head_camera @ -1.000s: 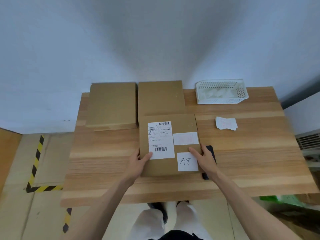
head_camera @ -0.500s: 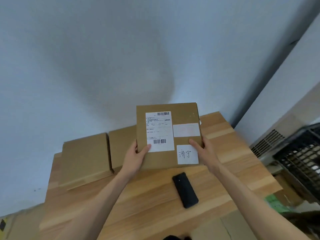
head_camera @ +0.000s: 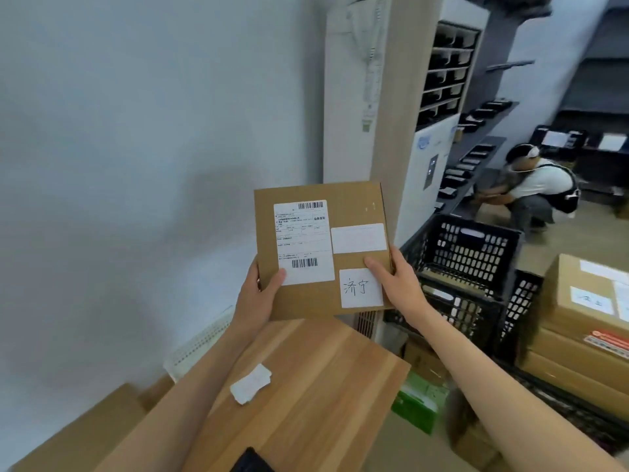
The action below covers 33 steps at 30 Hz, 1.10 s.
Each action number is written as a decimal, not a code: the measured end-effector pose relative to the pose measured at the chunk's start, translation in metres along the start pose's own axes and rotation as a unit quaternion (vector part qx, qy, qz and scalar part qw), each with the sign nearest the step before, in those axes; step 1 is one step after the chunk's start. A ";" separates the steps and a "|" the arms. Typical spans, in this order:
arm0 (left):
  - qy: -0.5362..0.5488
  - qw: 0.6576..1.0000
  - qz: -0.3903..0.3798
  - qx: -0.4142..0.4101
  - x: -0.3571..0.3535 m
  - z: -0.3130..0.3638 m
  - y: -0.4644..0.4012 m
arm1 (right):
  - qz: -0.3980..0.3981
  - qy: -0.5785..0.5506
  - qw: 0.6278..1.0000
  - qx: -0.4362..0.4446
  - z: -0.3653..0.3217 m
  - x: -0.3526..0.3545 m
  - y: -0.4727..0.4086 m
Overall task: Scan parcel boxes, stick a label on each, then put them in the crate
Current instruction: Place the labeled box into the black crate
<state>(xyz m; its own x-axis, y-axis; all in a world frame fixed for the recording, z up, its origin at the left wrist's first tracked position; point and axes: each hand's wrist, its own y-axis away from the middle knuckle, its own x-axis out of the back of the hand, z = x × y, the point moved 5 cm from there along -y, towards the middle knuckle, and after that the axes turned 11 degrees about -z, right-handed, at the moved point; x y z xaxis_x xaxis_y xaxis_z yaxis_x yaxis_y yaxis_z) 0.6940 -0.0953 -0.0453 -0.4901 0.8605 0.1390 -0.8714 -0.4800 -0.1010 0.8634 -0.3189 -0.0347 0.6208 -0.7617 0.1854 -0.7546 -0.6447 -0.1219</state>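
Observation:
I hold a flat brown parcel box (head_camera: 354,202) in the air beyond the table's right end, its top facing me. It carries a printed shipping label, a blank white sticker and a handwritten white label (head_camera: 357,289). My left hand (head_camera: 260,294) grips its lower left edge, thumb on the shipping label. My right hand (head_camera: 396,281) grips its lower right edge, thumb by the handwritten label. A black plastic crate (head_camera: 473,253) stands on the floor just right of the box. Other brown boxes (head_camera: 85,430) lie on the table at bottom left.
The wooden table (head_camera: 306,386) holds loose white labels (head_camera: 252,388), a white basket (head_camera: 200,345) and a black phone (head_camera: 252,461). A tall white air conditioner (head_camera: 384,97) stands behind the box. Stacked cartons (head_camera: 585,328) sit at right. A person (head_camera: 534,189) crouches beyond the crate.
Both hands have lifted the box off the table and swung it to the right. The view has turned with it, bringing the black crate and the room at right into sight.

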 end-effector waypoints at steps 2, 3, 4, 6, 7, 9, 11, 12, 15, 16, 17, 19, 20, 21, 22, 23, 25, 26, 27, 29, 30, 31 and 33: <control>-0.005 0.999 -0.047 -0.024 -0.034 0.013 -0.020 | 0.048 0.003 0.999 -0.001 -0.002 0.039 0.012; -0.008 0.997 -0.072 -0.034 -0.051 0.020 -0.027 | 0.071 0.003 0.997 -0.001 -0.004 0.056 0.022; -0.009 0.995 -0.094 -0.042 -0.067 0.025 -0.035 | 0.096 0.005 0.995 0.001 -0.007 0.072 0.031; -0.010 0.991 -0.128 -0.046 -0.100 0.036 -0.048 | 0.146 0.006 0.989 0.005 -0.012 0.102 0.054; -0.010 0.988 -0.145 -0.047 -0.116 0.041 -0.053 | 0.168 0.003 0.986 0.004 -0.014 0.114 0.063; 0.002 0.982 -0.184 -0.053 -0.148 0.053 -0.057 | 0.203 0.003 0.979 -0.005 -0.016 0.136 0.081; -0.002 0.974 -0.218 -0.060 -0.174 0.063 -0.062 | 0.233 0.009 0.972 -0.012 -0.017 0.154 0.095; -0.008 0.971 -0.231 -0.065 -0.185 0.066 -0.065 | 0.248 0.013 0.969 -0.015 -0.016 0.162 0.101; -0.021 0.962 -0.260 -0.076 -0.212 0.070 -0.081 | 0.284 0.032 0.958 -0.026 -0.013 0.181 0.113; -0.018 0.960 -0.268 -0.077 -0.219 0.070 -0.086 | 0.295 0.035 0.954 -0.030 -0.012 0.186 0.115; -0.018 0.958 -0.277 -0.077 -0.226 0.069 -0.090 | 0.305 0.040 0.951 -0.032 -0.011 0.190 0.116; -0.012 0.954 -0.290 -0.072 -0.237 0.067 -0.098 | 0.319 0.052 0.946 -0.033 -0.010 0.200 0.114; -0.007 0.953 -0.294 -0.071 -0.243 0.065 -0.104 | 0.322 0.053 0.945 -0.034 -0.008 0.204 0.112; -0.005 0.953 -0.296 -0.069 -0.249 0.064 -0.109 | 0.323 0.051 0.944 -0.036 -0.006 0.209 0.108; -0.003 0.952 -0.298 -0.066 -0.254 0.064 -0.114 | 0.324 0.047 0.944 -0.038 -0.002 0.214 0.103; -0.003 0.953 -0.297 -0.062 -0.259 0.061 -0.120 | 0.323 0.044 0.944 -0.040 0.002 0.219 0.098; 0.004 0.955 -0.292 -0.055 -0.270 0.058 -0.134 | 0.322 0.040 0.945 -0.041 0.012 0.232 0.083; 0.007 0.956 -0.289 -0.051 -0.276 0.056 -0.142 | 0.321 0.040 0.945 -0.043 0.018 0.239 0.075; 0.006 0.957 -0.286 -0.047 -0.283 0.055 -0.150 | 0.317 0.042 0.946 -0.047 0.024 0.246 0.066; -0.002 0.960 -0.278 -0.040 -0.297 0.053 -0.170 | 0.310 0.044 0.948 -0.054 0.036 0.264 0.047; -0.005 0.962 -0.272 -0.034 -0.304 0.053 -0.180 | 0.306 0.044 0.949 -0.056 0.042 0.274 0.038; -0.009 0.963 -0.268 -0.028 -0.312 0.053 -0.191 | 0.305 0.046 0.950 -0.057 0.047 0.284 0.030; -0.023 0.963 -0.267 -0.017 -0.327 0.051 -0.212 | 0.302 0.043 0.950 -0.060 0.055 0.304 0.013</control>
<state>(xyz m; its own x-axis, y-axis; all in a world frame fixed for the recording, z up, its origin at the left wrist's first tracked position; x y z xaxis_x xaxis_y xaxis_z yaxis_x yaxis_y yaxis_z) 1.0381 -0.2837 -0.0193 0.0276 0.9745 0.2229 -0.9987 0.0364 -0.0358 1.0534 -0.5624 -0.0337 0.0510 -0.9793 0.1960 -0.9898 -0.0757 -0.1204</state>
